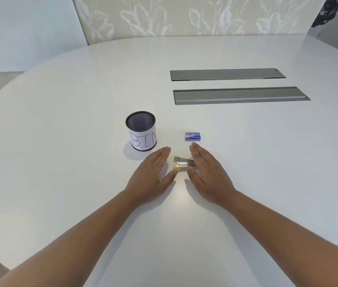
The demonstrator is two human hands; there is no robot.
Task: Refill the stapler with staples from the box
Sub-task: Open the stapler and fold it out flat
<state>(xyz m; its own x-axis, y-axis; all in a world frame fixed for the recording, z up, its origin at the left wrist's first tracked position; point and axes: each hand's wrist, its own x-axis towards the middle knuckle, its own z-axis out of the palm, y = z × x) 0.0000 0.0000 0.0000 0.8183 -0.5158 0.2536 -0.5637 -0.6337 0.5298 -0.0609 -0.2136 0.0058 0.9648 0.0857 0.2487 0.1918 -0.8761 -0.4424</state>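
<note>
Both hands lie flat w/ straight fingers on the white oval table [81, 112], left hand [153, 172] and right hand [207, 175] flanking a small stapler [181, 164] near the table's middle, gripping nothing; left thumb tip touches its yellow end. Stapler is hinged open, metal rails showing, long axis approx. parallel to the near edge, yellow tips pointing left. Blue cardboard staple box [192, 136] sits just beyond, beside a black mesh cup [141, 131] w/ a paper "BIN" label.

A white rounded counter [246, 162] is seen, with two grey metal panels [240, 95] set flush into it. A leaf-patterned wall [184, 15] is seen behind.
</note>
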